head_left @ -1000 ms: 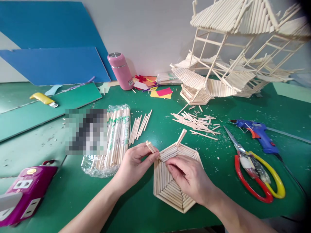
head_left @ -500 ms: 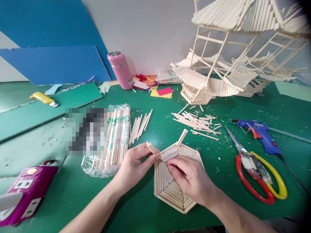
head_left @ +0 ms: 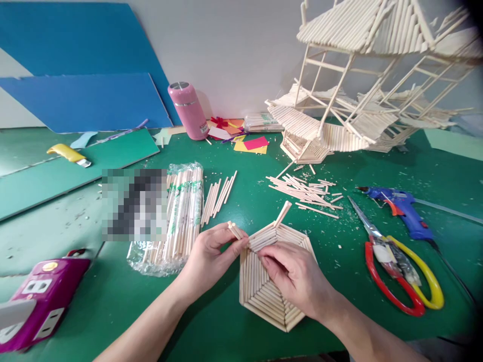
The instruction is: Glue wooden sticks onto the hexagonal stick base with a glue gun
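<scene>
A roughly octagonal panel of wooden sticks (head_left: 264, 301), laid in nested rings, lies on the green table in front of me. Between thumb and fingers, my left hand (head_left: 211, 254) pinches a few short wooden sticks (head_left: 235, 231) by the panel's upper left corner. My right hand (head_left: 298, 274) rests over the panel with its fingers curled together against the upper inner rows; whatever is under those fingertips is hidden. One short stick (head_left: 283, 213) juts up from the panel's top corner.
Beyond the panel lie loose cut sticks (head_left: 302, 191) and a plastic bag of sticks (head_left: 183, 216). Scissors (head_left: 392, 261) and a blue glue gun (head_left: 403, 206) lie right. A stick pavilion model (head_left: 339, 125), pink flask (head_left: 189, 113), yellow cutter (head_left: 68, 152) and purple power strip (head_left: 45, 296) surround the area.
</scene>
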A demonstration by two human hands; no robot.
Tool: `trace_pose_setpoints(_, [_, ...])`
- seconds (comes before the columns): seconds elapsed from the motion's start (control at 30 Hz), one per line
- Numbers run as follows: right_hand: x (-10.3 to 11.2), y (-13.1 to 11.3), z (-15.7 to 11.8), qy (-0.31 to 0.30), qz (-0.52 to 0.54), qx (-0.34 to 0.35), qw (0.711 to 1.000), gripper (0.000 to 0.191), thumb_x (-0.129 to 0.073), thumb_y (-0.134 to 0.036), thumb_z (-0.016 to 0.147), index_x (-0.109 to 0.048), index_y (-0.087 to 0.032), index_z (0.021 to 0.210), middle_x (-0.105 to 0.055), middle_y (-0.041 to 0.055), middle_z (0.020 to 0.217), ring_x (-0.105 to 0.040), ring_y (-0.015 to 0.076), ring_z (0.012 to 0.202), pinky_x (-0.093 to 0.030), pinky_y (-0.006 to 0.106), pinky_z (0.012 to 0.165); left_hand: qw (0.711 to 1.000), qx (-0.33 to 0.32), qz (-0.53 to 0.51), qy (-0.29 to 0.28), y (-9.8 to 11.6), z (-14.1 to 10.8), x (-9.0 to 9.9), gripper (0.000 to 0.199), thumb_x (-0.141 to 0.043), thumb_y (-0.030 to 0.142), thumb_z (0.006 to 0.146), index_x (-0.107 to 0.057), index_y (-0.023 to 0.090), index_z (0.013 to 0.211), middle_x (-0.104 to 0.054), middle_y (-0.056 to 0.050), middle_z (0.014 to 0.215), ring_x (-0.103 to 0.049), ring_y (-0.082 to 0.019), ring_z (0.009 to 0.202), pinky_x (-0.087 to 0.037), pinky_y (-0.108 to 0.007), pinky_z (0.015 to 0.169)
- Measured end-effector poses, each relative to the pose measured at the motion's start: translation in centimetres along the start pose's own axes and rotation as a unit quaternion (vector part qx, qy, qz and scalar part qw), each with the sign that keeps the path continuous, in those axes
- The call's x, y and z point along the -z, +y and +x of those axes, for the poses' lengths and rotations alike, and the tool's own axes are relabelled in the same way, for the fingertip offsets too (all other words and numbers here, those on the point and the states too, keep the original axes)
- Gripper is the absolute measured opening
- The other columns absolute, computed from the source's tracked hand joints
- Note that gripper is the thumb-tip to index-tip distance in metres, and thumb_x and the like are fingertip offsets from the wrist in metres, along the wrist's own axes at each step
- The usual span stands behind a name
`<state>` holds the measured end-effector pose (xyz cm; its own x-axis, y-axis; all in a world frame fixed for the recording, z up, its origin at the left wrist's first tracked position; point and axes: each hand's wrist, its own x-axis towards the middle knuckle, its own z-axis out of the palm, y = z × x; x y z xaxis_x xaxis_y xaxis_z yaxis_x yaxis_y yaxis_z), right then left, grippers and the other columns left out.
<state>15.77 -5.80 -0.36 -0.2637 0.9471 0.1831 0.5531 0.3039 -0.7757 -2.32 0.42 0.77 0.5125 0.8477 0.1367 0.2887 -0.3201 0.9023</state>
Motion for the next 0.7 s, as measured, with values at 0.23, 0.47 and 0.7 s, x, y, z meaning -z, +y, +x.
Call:
trace_pose_setpoints(0.23, [-0.1, 0.0, -0.1, 0.002, 0.0, 0.001, 1.0, 0.016, -0.046, -0.014, 0.085, -0.06, -0.017, 0.091, -0.064, 0.0042, 0.081, -0.058, 0.0154, 0.075, -0.045, 0.028, 0.068, 1.0, 0.0, -0.001, 0.001, 0.0, -0.1, 0.0, 0.012, -0.054, 0.016, 0.081, -0.065, 0.015, 0.076, -0.062, -0.003, 0.073, -0.058, -0.013, 0.067, -0.046, -0.024, 0.061])
trace_pose_setpoints(0.47, [0.0, -0.2, -0.1, 0.0, 0.023, -0.003, 1.0, 0.016, -0.045, -0.015, 0.085, -0.059, -0.017, 0.093, -0.064, 0.0046, 0.084, -0.058, 0.0153, 0.077, -0.045, 0.027, 0.069, 1.0, 0.004, -0.006, 0.001, -0.2, 0.1, -0.1, 0.012, -0.054, 0.017, 0.081, -0.064, 0.016, 0.077, -0.062, -0.003, 0.073, -0.058, -0.013, 0.068, -0.046, -0.024, 0.062])
trace_pose_setpoints(0.7, [1.6, 0.3, -0.2, 0.168, 0.01, -0.092, 0.982, 0.01, -0.052, -0.025, 0.082, -0.054, -0.017, 0.085, -0.051, -0.0014, 0.062, -0.047, 0.0094, 0.051, -0.041, 0.021, 0.047, 1.0, -0.006, -0.007, -0.014, -0.3, -0.1, 0.0, 0.014, -0.051, 0.016, 0.083, -0.064, 0.017, 0.077, -0.063, -0.002, 0.075, -0.058, -0.012, 0.069, -0.045, -0.024, 0.063])
